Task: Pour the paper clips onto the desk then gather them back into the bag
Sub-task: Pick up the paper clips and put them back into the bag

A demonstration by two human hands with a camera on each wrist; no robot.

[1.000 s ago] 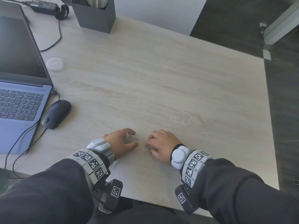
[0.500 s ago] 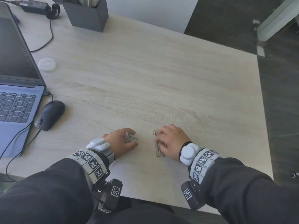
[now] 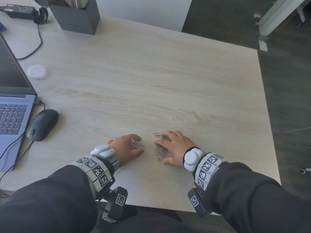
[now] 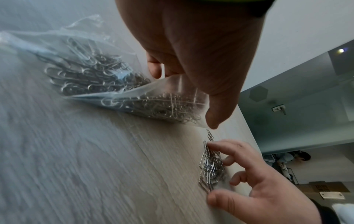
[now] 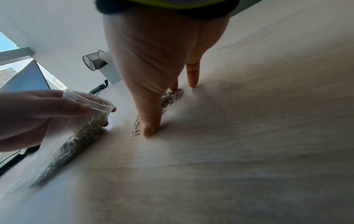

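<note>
A clear plastic bag (image 4: pixel 107 78) (image 5: pixel 80 125) (image 3: pixel 136 142) lies on the desk, holding many silver paper clips. My left hand (image 3: pixel 127 146) pinches its open mouth and holds it up. A loose heap of paper clips (image 3: pixel 160 151) (image 4: pixel 210 165) (image 5: pixel 170 97) lies just right of the bag, and a few clips (image 3: pixel 157 135) sit at its far end. My right hand (image 3: pixel 173 145) is spread over the heap's right side, with fingertips (image 4: pixel 212 146) and thumb touching the desk around it. It grips nothing that I can see.
A black mouse (image 3: pixel 42 124) and a laptop (image 3: pixel 13 105) sit at the left. A white lid (image 3: pixel 37 71) lies farther back. A dark pen holder (image 3: pixel 75 15) and a power adapter (image 3: pixel 18 10) stand at the back. The desk's right edge (image 3: pixel 267 115) is close.
My right hand slid right, away from the bag, and spread out over a heap of clips that now shows beside it. My left hand kept hold of the bag.
</note>
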